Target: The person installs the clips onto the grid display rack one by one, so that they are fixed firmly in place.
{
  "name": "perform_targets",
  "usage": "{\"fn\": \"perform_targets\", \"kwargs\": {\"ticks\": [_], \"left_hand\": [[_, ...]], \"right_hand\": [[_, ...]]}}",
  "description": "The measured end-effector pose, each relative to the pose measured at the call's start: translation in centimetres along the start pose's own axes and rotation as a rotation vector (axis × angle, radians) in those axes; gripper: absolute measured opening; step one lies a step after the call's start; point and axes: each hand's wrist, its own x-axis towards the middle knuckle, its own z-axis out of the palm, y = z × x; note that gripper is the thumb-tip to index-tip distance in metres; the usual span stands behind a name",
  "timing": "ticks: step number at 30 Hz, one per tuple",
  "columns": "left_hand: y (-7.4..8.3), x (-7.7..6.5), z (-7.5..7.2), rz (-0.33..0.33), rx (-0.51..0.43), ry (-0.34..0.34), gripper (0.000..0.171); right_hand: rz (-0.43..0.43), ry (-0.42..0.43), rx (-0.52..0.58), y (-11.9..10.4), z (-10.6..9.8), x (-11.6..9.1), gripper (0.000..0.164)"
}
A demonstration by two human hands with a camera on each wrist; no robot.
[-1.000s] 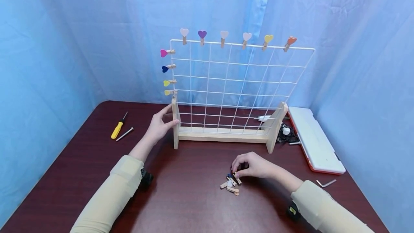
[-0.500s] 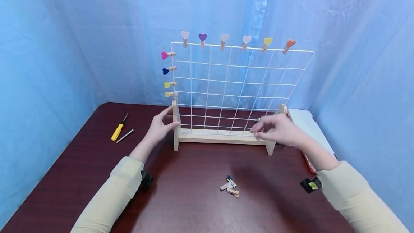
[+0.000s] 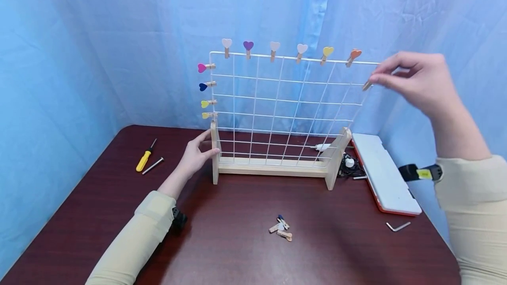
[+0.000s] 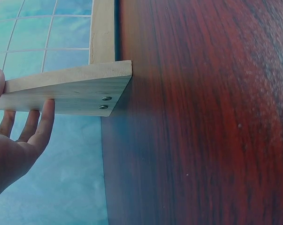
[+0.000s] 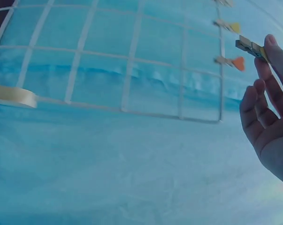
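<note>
Right hand (image 3: 421,80) is up at the grid's upper right corner, grip narrow, pinching one clothespin (image 5: 250,47) between thumb and fingertip at the heart end; a bit of yellow shows there; wooden clipping end is left free and points at the mesh, presumably so it can meet wire without fingers in the way; cannot tell if it touches the wire grid (image 3: 255,97); left hand (image 3: 194,155) holds the left upright (image 3: 215,162), thumb on one side, fingers on the other, likely bracing the stand against a push at the opposite edge; grid stands in the wooden crossbar (image 3: 273,169) between two uprights, so top and side wires are exposed for clipping; six pins sit along the top rail, hearts above it; four on the left side, hearts outward, which keeps the colours off the mesh; loose pins (image 3: 281,227) lie heaped on the bench (image 3: 237,254) in front of the stand, seemingly for easy right-hand pickup; screwdriver (image 3: 144,160) and bolt (image 3: 152,166) sit left, white case (image 3: 384,175) and hex key (image 3: 396,228) right, all apart from the pins, probably parked out of the way.
</note>
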Motion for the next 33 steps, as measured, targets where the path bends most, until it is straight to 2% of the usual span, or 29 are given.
{"fn": "perform_targets", "kwargs": {"ticks": [4,9,13,20,25,33], "left_hand": [[0.0,0.0,0.0,0.006,-0.021,-0.009,0.066],[-0.2,-0.1,0.0,0.011,-0.035,-0.009,0.065],[-0.2,-0.1,0.0,0.007,-0.021,-0.008,0.065],[-0.2,0.0,0.1,-0.002,-0.007,-0.006,0.065],[-0.2,0.0,0.1,-0.001,-0.003,-0.006,0.065],[-0.3,0.0,0.0,0.005,-0.026,-0.009,0.066]], "right_hand": [[0.064,0.151,-0.044,0.3,-1.7,2.0,0.017],[0.081,0.209,-0.12,0.7,-2.5,3.8,0.019],[0.094,0.191,-0.16,1.8,-2.7,4.5,0.019],[0.154,0.077,-0.255,2.9,-2.3,4.4,0.02],[0.162,0.024,-0.321,3.1,-2.0,4.4,0.023],[0.193,-0.039,-0.319,3.3,-1.8,4.8,0.026]]}}
